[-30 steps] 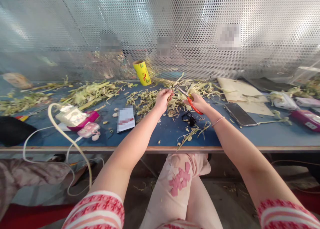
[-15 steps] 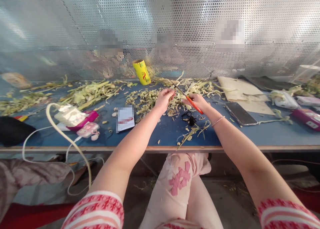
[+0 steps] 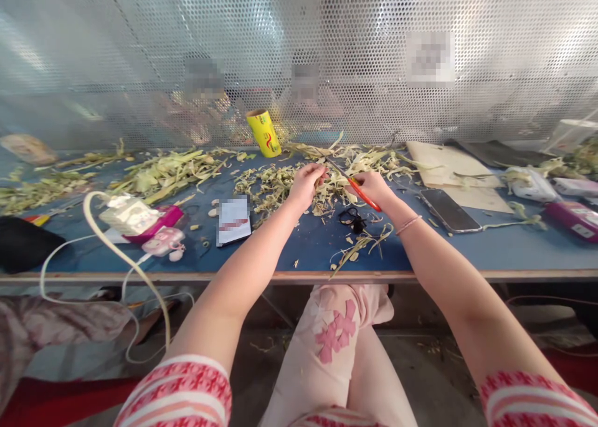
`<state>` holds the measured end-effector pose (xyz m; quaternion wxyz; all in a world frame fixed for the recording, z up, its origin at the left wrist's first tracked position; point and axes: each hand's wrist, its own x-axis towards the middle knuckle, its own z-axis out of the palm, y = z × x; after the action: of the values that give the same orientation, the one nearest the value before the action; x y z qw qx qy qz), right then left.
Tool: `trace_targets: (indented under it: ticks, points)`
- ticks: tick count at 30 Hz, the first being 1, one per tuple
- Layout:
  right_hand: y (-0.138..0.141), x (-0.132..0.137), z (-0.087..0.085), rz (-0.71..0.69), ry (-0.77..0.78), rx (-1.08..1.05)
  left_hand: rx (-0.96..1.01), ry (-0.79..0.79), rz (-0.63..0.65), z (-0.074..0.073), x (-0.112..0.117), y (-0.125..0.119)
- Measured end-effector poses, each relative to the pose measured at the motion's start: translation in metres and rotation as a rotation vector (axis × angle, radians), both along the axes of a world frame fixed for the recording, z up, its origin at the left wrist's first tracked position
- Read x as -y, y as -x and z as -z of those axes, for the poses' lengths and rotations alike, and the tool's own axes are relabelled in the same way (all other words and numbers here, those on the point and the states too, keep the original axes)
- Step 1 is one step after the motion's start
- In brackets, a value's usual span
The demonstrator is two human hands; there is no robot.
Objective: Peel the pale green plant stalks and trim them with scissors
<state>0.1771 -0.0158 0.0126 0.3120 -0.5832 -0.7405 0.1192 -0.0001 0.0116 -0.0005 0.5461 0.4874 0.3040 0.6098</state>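
Note:
My right hand [image 3: 372, 189] is closed on a pair of scissors [image 3: 362, 195] with orange-red handles, its blades pointing up and left toward my other hand. My left hand [image 3: 308, 184] is closed in a pinch just left of the blade tips; what its fingers hold is too small to make out. Beneath and behind both hands lies a loose heap of pale green dried plant pieces [image 3: 266, 187]. Nearer to me are a small black tangled item [image 3: 354, 220] and a dry stem sprig [image 3: 359, 249] on the blue table [image 3: 280, 253].
A yellow cardboard tube [image 3: 263, 134] stands tilted by the perforated metal screen [image 3: 355, 60]. Left are a phone-like device [image 3: 234, 220], a magenta-and-white power block with cables [image 3: 140, 218] and more plant stems [image 3: 172, 172]. Right lie a dark phone [image 3: 449, 211] and cardboard sheets [image 3: 448, 165].
The scissors and my right hand have shifted very slightly. My left hand stays pinched in nearly the same place.

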Motion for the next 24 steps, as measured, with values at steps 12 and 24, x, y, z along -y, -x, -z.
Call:
trace_targets:
  ticks: [12, 24]
  points:
    - [-0.006, -0.011, 0.007, 0.195, -0.040, 0.138, -0.762, -0.157, -0.163, 0.017, -0.013, 0.010]
    - [-0.011, -0.015, 0.010, 0.239, 0.067, 0.238, -1.176, -0.313, -0.109, 0.022, -0.015, 0.010]
